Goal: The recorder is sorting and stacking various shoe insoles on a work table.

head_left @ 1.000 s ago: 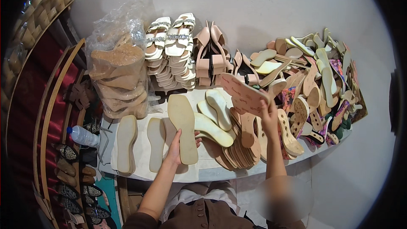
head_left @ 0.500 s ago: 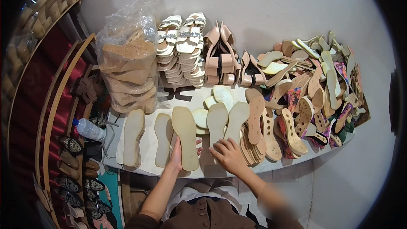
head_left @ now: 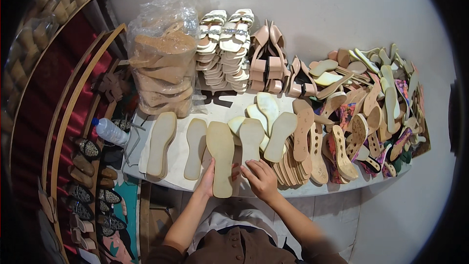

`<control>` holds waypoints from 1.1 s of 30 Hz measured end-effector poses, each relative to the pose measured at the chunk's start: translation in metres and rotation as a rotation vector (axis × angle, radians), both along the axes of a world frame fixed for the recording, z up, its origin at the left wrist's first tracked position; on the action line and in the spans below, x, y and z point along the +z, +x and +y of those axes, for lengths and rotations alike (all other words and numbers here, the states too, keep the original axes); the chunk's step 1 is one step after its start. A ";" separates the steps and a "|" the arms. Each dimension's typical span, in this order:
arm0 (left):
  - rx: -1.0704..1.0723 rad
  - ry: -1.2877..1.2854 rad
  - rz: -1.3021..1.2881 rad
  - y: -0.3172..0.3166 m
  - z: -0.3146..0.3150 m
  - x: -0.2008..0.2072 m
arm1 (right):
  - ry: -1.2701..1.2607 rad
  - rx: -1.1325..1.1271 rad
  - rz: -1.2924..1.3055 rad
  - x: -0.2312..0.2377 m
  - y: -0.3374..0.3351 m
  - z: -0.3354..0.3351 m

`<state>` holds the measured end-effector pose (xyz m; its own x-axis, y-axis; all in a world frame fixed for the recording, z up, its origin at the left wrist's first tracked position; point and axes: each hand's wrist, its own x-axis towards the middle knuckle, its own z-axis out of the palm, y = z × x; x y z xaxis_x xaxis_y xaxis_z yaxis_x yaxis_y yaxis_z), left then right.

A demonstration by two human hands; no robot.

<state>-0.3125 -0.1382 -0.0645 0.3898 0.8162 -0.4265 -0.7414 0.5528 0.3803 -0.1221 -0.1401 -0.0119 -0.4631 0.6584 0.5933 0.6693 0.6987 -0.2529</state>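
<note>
Sandals (head_left: 237, 44) sit behind insoles (head_left: 160, 142) on the table (head_left: 312, 190); left of it, a bottle (head_left: 111, 132).

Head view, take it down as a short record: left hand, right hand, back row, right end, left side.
Left hand: holding a long pale sole
Right hand: at the near end of a second sole; grip unclear
Back row, left to right: bagged tan wedges, stacked white sandals, pink heeled shoes
Right end: jumbled heap of soles and shoe parts
Left side: blue-capped bottle, patterned shoes
</note>
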 end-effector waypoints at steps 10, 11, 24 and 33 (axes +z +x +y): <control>0.005 -0.010 0.282 -0.020 -0.037 -0.008 | -0.492 0.076 -0.303 -0.018 -0.015 -0.011; 0.015 0.022 0.386 -0.023 -0.040 -0.005 | -0.500 0.080 -0.302 -0.021 -0.020 -0.013; 0.238 0.290 1.094 -0.098 0.004 -0.036 | -1.320 -0.075 1.000 -0.084 -0.142 0.016; 0.031 0.484 1.490 -0.117 0.020 -0.030 | -1.133 -0.369 0.797 -0.097 -0.174 0.024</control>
